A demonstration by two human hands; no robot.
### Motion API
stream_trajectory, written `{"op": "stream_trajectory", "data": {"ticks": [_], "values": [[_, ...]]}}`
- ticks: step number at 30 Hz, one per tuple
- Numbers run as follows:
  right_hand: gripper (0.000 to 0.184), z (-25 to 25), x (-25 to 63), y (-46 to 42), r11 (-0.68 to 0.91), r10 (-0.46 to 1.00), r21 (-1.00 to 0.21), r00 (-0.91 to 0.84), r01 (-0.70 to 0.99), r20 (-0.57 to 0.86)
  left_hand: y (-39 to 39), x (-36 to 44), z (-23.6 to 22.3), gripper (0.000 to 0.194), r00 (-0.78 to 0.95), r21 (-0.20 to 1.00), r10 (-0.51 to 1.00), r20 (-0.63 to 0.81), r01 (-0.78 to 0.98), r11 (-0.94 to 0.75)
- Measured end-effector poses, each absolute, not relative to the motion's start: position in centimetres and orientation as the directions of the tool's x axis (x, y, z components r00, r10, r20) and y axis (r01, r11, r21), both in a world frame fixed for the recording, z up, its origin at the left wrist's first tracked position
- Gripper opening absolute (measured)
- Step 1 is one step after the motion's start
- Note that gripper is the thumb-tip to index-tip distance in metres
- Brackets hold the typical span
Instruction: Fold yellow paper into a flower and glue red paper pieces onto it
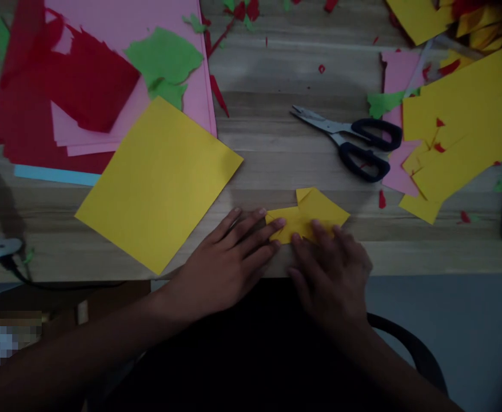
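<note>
Folded paper (322,209), yellow, is lying on the table (259,143) close to the front edge, right under both hands. Left hand (225,263) comes in palm down from the lower left, fingers angled up and right, with fingertips on the paper's left end. Right hand (337,272) leans in from the lower right, fingertips on the lower middle and right part, thumb off to the side. Grip-wise, the fingers on both are a bit apart and pressing from above, not clamped on anything.

Big yellow sheet (159,186) sits just left, overlapping the pink sheets (169,17), which also have torn green paper (165,57) and a torn red piece (96,86) on top. Scissors (334,127) are up and to the right, tips pointing left, handles by the yellow scraps (461,126). Decent open wood between the big sheet and scissors, pretty tight at the front edge though.
</note>
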State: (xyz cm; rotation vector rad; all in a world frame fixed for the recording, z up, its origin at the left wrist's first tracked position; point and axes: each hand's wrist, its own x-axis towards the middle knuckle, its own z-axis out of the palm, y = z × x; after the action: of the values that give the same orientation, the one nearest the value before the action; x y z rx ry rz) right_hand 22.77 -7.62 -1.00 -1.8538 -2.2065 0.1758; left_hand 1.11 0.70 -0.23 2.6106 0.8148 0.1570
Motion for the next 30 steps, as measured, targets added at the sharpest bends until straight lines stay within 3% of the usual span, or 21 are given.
{"op": "stream_trajectory", "data": {"ticks": [4,7,10,14,18,23,26,28,30], "values": [[0.044,-0.6,23.3,-8.0,0.142,0.985,-0.237,-0.114,0.961,0.128,0.9,1.1,-0.1,0.037,0.821,0.407,0.572,0.011,0.518,-0.752],[0.030,-0.2,24.4,-7.6,0.206,0.966,-0.345,-0.133,0.916,0.223,0.5,0.7,-0.2,0.040,0.827,0.398,0.561,0.042,0.501,-0.768],[0.020,-0.1,25.8,-7.5,0.238,0.942,-0.414,-0.105,0.879,0.319,-0.4,0.2,-0.7,0.030,0.817,0.353,0.558,0.147,0.484,-0.801],[0.032,-1.1,26.4,-8.2,0.266,0.944,-0.424,-0.146,0.865,0.296,-1.6,0.0,-1.1,0.022,0.773,0.302,0.569,0.281,0.492,-0.817],[0.028,-2.2,25.6,-8.7,0.287,0.946,-0.413,-0.188,0.864,0.264,-1.6,0.4,-0.8,0.018,0.758,0.311,0.587,0.284,0.506,-0.805],[0.021,-2.2,25.0,-8.6,0.375,0.914,-0.430,-0.248,0.821,0.322,-1.7,0.5,-0.7,0.014,0.816,0.320,0.547,0.189,0.475,-0.820],[0.016,-1.3,24.8,-8.6,0.432,0.884,-0.457,-0.265,0.778,0.385,-2.0,0.0,-0.7,0.009,0.835,0.305,0.476,0.277,0.394,-0.867],[0.010,-0.5,25.0,-8.2,0.481,0.858,-0.470,-0.286,0.740,0.428,-1.8,-0.3,-0.2,0.010,0.826,0.348,0.459,0.327,0.347,-0.871],[0.013,0.4,25.6,-7.0,0.497,0.848,-0.505,-0.271,0.706,0.456,-0.7,-0.6,0.7,0.010,0.787,0.471,0.514,0.341,0.330,-0.818]]}}
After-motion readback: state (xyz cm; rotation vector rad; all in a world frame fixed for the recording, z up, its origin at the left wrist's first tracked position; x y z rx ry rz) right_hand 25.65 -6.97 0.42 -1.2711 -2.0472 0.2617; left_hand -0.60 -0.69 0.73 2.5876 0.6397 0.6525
